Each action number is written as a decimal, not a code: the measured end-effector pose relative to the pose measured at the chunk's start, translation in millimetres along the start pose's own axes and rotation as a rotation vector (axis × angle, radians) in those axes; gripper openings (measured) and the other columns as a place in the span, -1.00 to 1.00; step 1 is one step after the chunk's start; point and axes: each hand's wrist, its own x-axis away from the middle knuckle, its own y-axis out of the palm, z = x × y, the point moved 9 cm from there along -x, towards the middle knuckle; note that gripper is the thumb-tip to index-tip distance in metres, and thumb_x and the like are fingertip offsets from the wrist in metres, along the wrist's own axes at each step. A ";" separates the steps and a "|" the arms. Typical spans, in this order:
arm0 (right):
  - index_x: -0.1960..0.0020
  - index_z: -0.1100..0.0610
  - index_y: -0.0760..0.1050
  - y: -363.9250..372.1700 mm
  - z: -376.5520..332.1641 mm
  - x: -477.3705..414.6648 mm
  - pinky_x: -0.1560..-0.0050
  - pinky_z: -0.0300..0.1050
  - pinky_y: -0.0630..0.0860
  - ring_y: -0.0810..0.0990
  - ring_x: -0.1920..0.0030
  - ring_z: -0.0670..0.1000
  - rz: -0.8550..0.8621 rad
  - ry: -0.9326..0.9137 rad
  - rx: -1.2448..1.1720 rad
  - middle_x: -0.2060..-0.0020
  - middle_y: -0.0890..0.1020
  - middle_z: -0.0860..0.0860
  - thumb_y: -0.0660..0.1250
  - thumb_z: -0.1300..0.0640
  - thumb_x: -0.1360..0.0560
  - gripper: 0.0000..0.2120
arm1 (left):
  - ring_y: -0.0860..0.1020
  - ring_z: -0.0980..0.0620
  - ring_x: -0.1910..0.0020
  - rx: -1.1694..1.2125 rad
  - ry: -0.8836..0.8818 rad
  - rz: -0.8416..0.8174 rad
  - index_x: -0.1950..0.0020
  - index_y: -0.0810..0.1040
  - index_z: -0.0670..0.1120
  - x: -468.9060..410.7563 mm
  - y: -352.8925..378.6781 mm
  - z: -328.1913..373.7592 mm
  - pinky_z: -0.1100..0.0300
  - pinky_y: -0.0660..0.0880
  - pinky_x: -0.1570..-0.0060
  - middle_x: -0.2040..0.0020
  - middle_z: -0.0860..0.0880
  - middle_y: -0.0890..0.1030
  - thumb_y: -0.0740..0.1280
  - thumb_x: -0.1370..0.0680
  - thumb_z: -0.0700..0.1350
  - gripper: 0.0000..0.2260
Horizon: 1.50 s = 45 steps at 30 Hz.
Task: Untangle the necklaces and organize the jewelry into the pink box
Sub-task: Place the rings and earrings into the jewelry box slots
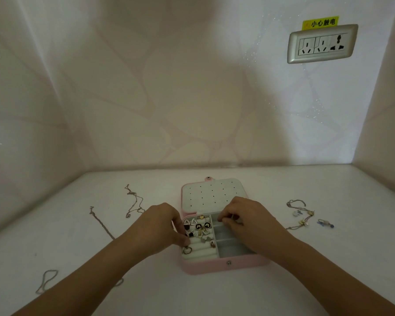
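The pink box lies open at the middle of the white desk, nearer its front edge. Its white lid, dotted with small holes, is folded back flat. The inside is pale grey: ring rolls on the left, holding earrings and a ring, and three compartments on the right.

The left hand curls its fingertips onto the rolls at the box's left wall. The right hand curls over the far right compartment. Whether either grip holds anything cannot be told.

Thin necklaces lie toward the left edge, and a charm chain toward the right.
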 end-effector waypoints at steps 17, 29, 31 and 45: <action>0.00 0.05 0.65 -29.5 20.1 -4.4 0.15 -0.49 0.31 0.45 0.18 -0.21 0.082 0.074 -0.031 0.11 0.56 -0.09 0.27 0.21 -0.55 -0.81 | 0.42 0.16 0.33 0.139 0.215 -0.102 0.15 0.68 0.09 20.8 6.3 5.2 0.29 0.34 0.28 0.20 -0.03 0.63 0.40 -0.49 0.07 -0.89; -0.22 0.14 0.56 -109.9 141.3 35.0 -0.17 -0.24 0.34 0.49 -0.23 0.04 0.068 0.577 0.150 -0.23 0.55 0.08 0.11 0.44 -0.50 -0.57 | 0.53 0.29 0.05 0.168 0.381 -0.062 -0.08 0.55 0.23 -11.7 2.0 69.1 0.31 0.51 -0.02 0.03 0.26 0.56 0.34 -0.53 0.05 -0.85; -0.23 0.09 0.55 -104.1 149.8 37.3 -0.14 -0.25 0.34 0.49 -0.23 0.04 -0.006 0.601 0.149 -0.24 0.54 0.07 0.08 0.44 -0.52 -0.54 | 0.44 0.34 -0.07 0.087 0.440 -0.127 -0.20 0.51 0.22 -21.4 13.8 93.3 0.36 0.41 -0.10 -0.11 0.31 0.49 0.29 -0.56 0.05 -0.79; -0.20 0.01 0.58 -82.4 157.4 38.4 -0.11 -0.27 0.36 0.46 -0.25 0.03 -0.255 0.578 0.212 -0.31 0.48 0.00 0.04 0.45 -0.48 -0.46 | 0.54 0.10 0.12 -0.095 0.566 -0.312 -0.02 0.65 -0.12 -91.2 82.6 185.9 0.38 0.35 0.26 0.07 0.02 0.62 0.47 -0.44 -0.15 -0.82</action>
